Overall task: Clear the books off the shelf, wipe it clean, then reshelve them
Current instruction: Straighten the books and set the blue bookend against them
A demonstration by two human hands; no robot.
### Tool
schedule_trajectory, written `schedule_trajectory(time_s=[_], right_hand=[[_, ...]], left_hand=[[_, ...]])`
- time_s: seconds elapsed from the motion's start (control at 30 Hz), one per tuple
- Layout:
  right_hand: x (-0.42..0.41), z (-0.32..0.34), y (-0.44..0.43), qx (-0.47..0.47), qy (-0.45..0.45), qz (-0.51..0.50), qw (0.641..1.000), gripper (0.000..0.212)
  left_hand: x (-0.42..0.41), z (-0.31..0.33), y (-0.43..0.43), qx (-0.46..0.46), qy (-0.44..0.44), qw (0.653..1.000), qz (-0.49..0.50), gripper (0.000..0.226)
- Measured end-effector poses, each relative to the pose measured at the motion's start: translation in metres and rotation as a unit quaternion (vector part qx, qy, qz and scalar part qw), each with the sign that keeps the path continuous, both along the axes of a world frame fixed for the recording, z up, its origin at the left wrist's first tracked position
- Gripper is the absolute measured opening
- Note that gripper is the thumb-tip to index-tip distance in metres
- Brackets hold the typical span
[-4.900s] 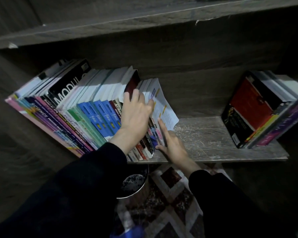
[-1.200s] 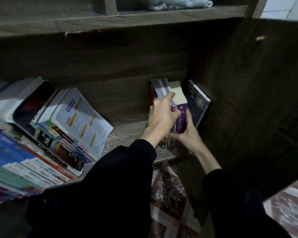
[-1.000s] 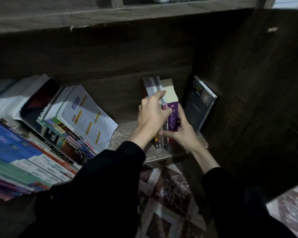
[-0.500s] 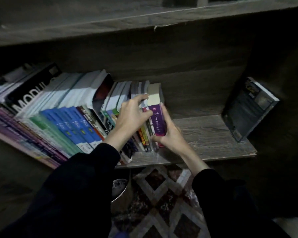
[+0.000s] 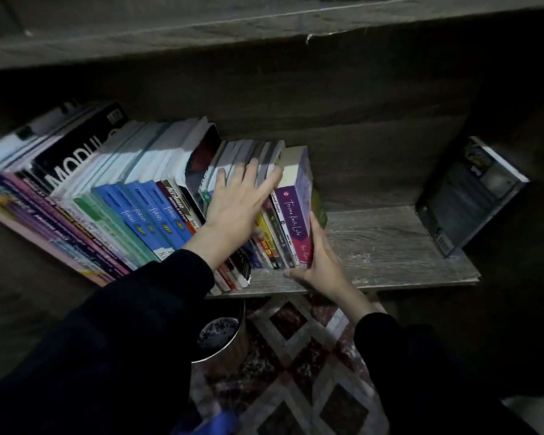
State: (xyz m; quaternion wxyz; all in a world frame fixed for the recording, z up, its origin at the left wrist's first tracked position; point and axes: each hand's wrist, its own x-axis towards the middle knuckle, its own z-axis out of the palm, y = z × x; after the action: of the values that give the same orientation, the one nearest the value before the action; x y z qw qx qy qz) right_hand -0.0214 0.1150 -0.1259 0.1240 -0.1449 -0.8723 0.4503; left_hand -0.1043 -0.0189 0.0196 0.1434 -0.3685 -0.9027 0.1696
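One purple book (image 5: 293, 215) against right fingers (image 5: 316, 229)

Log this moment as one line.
stage: reshelving | left hand: flat on book row | right hand: presses purple book | dark book: leans alone right

Count of items. Hands: two, my left hand (image 5: 236, 202) and my right hand (image 5: 321, 265). Boards: two, the shelf (image 5: 383, 243) bearing the books and the upper board (image 5: 264, 23) above it. Books: one packed row of books (image 5: 113, 171) at the left (too many and too blurred for me to count spine by spine), including four blue spines (image 5: 151, 211) and one purple book (image 5: 292, 215) at its right end; one dark book (image 5: 471, 196) alone at the far right. Below, near me: one metal container (image 5: 223, 340), one patterned rug (image 5: 311, 356).
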Motion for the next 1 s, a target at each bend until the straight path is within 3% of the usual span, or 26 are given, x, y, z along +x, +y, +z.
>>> schedule_trajectory(time_s=[0.17,0.33,0.5,0.6,0.7,0.77,0.87,0.93,1.0], right_hand=[[-0.012,-0.004,-0.008,0.129,-0.024,-0.058,0.99,0.134],[-0.014,-0.006,-0.006,0.158,-0.021,-0.065,0.985,0.131],[-0.01,-0.002,-0.003,0.137,-0.037,-0.039,0.989,0.129],[0.002,0.013,0.01,0.056,-0.041,0.004,0.998,0.115],[0.029,0.042,0.029,0.032,0.059,-0.071,0.995,0.092],[0.049,0.062,0.047,0.136,0.152,-0.176,0.963,0.076],[0.074,0.08,0.084,0.274,0.195,-0.332,0.881,0.065],[0.087,0.092,0.108,0.283,0.177,-0.392,0.857,0.066],[0.096,0.101,0.127,0.261,0.126,-0.426,0.857,0.072]], left_hand=[[-0.007,-0.005,-0.004,-0.005,0.009,1.0,-0.023,0.12],[-0.008,-0.009,-0.006,0.011,0.01,1.0,-0.028,0.11],[-0.001,-0.006,-0.003,0.015,-0.004,1.0,-0.011,0.105],[0.005,0.001,0.002,0.011,-0.031,0.999,0.013,0.103],[0.014,0.005,0.009,0.064,-0.08,0.994,0.042,0.106],[0.023,0.002,0.015,0.098,-0.085,0.991,0.03,0.108],[0.035,-0.004,0.025,0.102,-0.1,0.989,0.028,0.108],[0.04,-0.005,0.03,0.108,-0.107,0.987,0.043,0.107],[0.043,-0.007,0.033,0.115,-0.107,0.986,0.055,0.106]])
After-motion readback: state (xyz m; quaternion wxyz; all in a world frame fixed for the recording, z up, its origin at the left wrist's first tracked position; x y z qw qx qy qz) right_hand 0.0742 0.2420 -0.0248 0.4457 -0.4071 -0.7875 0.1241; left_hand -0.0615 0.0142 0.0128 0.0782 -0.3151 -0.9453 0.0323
